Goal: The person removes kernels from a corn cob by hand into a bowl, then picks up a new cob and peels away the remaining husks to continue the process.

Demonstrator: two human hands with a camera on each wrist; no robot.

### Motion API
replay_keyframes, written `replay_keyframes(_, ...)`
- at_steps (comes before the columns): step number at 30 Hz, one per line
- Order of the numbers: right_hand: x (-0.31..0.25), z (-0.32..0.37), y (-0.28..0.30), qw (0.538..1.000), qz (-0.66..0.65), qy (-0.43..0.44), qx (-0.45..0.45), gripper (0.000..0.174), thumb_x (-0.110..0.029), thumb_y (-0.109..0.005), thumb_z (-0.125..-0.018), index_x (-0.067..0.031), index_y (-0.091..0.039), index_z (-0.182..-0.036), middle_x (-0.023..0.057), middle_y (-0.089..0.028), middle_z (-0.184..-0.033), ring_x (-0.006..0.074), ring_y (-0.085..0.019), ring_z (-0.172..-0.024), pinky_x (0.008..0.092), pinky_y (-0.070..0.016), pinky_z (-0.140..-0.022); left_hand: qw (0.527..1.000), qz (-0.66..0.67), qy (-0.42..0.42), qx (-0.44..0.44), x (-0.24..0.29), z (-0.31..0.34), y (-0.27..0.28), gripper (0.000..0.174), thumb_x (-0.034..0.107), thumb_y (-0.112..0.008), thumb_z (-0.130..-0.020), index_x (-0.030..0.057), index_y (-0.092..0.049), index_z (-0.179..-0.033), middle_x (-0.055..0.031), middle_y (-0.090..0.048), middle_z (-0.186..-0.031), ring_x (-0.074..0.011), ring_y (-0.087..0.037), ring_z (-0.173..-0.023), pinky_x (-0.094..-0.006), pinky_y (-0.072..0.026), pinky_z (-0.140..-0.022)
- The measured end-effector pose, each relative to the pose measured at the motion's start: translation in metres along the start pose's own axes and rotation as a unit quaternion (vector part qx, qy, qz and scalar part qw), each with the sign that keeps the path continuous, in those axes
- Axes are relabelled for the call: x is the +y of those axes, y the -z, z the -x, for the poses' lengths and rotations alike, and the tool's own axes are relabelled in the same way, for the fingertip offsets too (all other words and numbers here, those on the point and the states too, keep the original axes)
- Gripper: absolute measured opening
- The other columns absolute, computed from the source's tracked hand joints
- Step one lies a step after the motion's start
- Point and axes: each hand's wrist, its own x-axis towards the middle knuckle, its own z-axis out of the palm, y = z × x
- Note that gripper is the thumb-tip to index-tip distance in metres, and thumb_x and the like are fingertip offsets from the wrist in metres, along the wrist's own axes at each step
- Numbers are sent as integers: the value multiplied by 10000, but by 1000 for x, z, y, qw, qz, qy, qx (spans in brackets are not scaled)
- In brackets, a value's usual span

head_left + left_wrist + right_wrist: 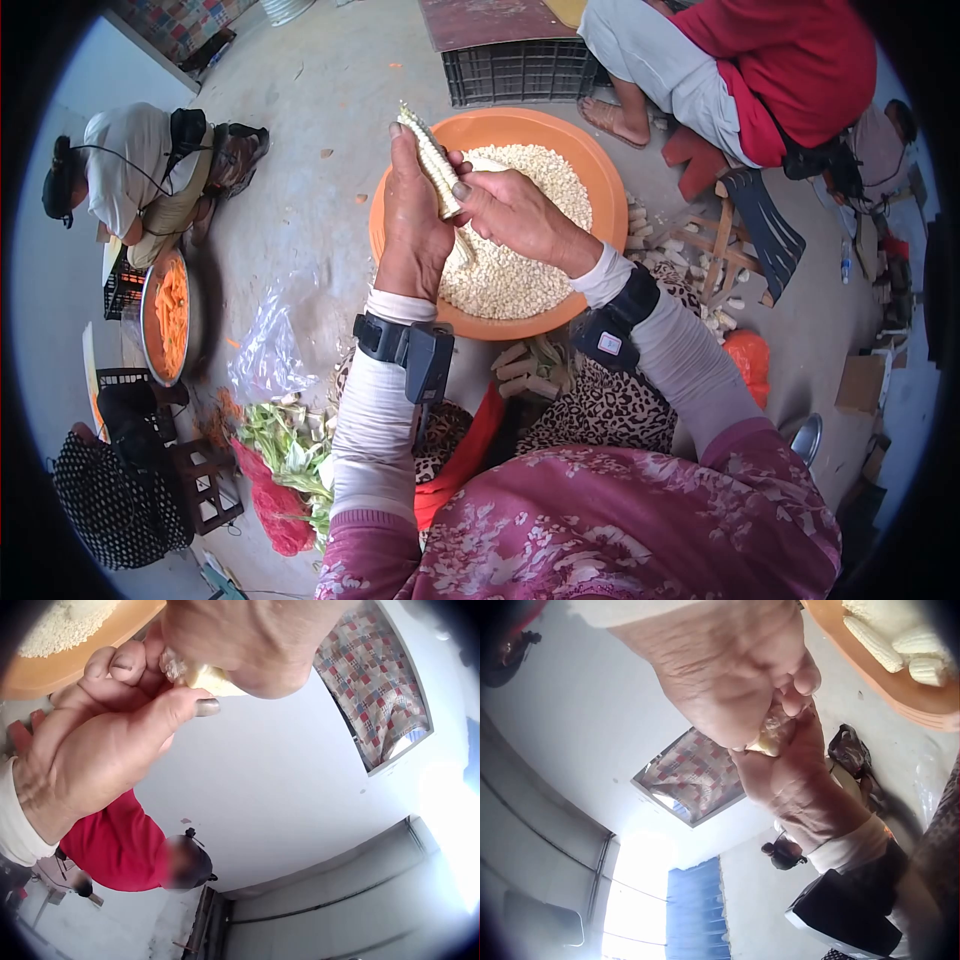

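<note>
In the head view, my left hand grips a corn cob with pale kernels, its tip pointing up and away. My right hand holds the cob's lower end, the thumb pressed against it. Both hands are over the orange basin, which is filled with loose white kernels. More cobs lie on the kernels in the right wrist view. Up close in the left wrist view, the cob's end shows between the two hands, the rest hidden by fingers.
Stripped cobs lie on the floor at right, near a small stool. Husks and a clear plastic bag are at left. A person in red sits ahead right; another bends by a bowl of orange strips.
</note>
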Motion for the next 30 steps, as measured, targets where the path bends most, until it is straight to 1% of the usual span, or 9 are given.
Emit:
replay_keyframes(6,4,0,1,1000,7,29,6,409,-300,-450,-953,54,-609,-824,78,-584,-629,156,-563,-578,314,-454,-578,999,33,1,-41,-1,-7,8,530,602,-371,-911,97,-531,-903,-44,-583,-767,-170,-576,-690,-307,-435,-506)
replay_keyframes(8,1,1,2,996,-64,59,-1,394,-322,-403,-996,17,-566,-879,-21,-458,-614,45,-412,-530,202,-367,-511,993,87,-4,-73,-3,-11,10,515,584,-365,-921,93,-519,-906,-53,-580,-752,-167,-579,-667,-299,-453,-483)
replay_keyframes(11,-10,3,4,996,-82,29,-1,470,-417,-457,-962,34,-569,-894,-10,-474,-648,47,-418,-564,200,-365,-520,993,98,-5,-72,0,-7,7,485,541,-352,-943,86,-515,-911,-64,-576,-749,-174,-577,-662,-312,-465,-498)
replay_keyframes(13,-12,2,6,998,-65,17,-6,509,-460,-481,-944,38,-568,-892,-9,-476,-658,48,-419,-576,203,-362,-518,994,89,-10,-58,0,-8,6,471,504,-407,-940,56,-549,-900,-79,-583,-775,-202,-582,-725,-324,-498,-661)
replay_keyframes(18,-6,-1,-2,998,-9,48,45,578,-548,-506,-899,23,-565,-836,-17,-451,-646,56,-418,-598,230,-353,-520,998,26,-33,-52,-9,-3,-4,434,476,-460,-931,56,-571,-931,-63,-591,-806,-179,-586,-749,-319,-500,-674)
replay_keyframes(26,3,-3,5,998,24,56,11,476,-427,-461,-957,30,-578,-891,-18,-475,-686,60,-439,-628,232,-361,-519,997,13,-35,-71,-13,-11,4,491,513,-430,-937,45,-577,-918,-81,-606,-820,-194,-607,-764,-326,-516,-699)
replay_keyframes(27,3,-2,5,998,4,63,25,455,-397,-464,-956,28,-581,-844,23,-519,-670,93,-485,-623,264,-397,-548,997,13,-35,-71,-11,-10,4,491,513,-430,-937,45,-577,-918,-81,-606,-820,-194,-607,-764,-326,-516,-699)
replay_keyframes(28,3,-2,5,997,-16,69,38,439,-368,-467,-955,26,-584,-798,63,-563,-654,127,-531,-619,296,-434,-578,996,33,-27,-78,-9,-8,4,483,518,-414,-940,58,-562,-928,-67,-592,-814,-177,-594,-742,-324,-509,-655)
replay_keyframes(30,0,0,7,996,-66,56,27,443,-379,-460,-958,22,-579,-812,47,-557,-664,111,-516,-615,283,-425,-570,995,53,-19,-85,-6,-6,3,476,523,-397,-943,72,-548,-937,-52,-579,-808,-160,-581,-719,-322,-502,-611)
